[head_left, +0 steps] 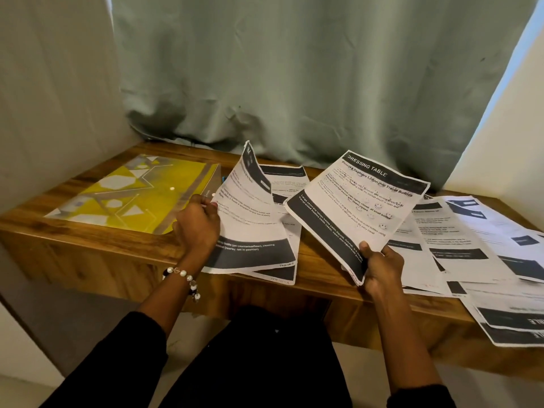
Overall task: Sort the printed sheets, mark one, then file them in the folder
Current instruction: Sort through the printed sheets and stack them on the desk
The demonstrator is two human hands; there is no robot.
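My right hand point(382, 267) grips the near corner of a printed sheet headed "DRESSING TABLE" point(356, 210) and holds it tilted above the desk. Several faint smiley marks show on that page. My left hand point(197, 223), with a bead bracelet on the wrist, pinches the left edge of another printed sheet point(250, 219), which curls upward off a small stack point(282, 184) lying under it. A yellow and clear plastic folder point(132, 192) lies flat at the desk's left end, just left of my left hand. Several more printed sheets point(471, 240) are spread over the right side.
The wooden desk point(88, 245) stands against a grey-green curtain point(294, 83), with a wall on the left. Loose sheets point(512, 322) overhang the desk's front edge at the right. My dark-clothed legs are below the desk's front.
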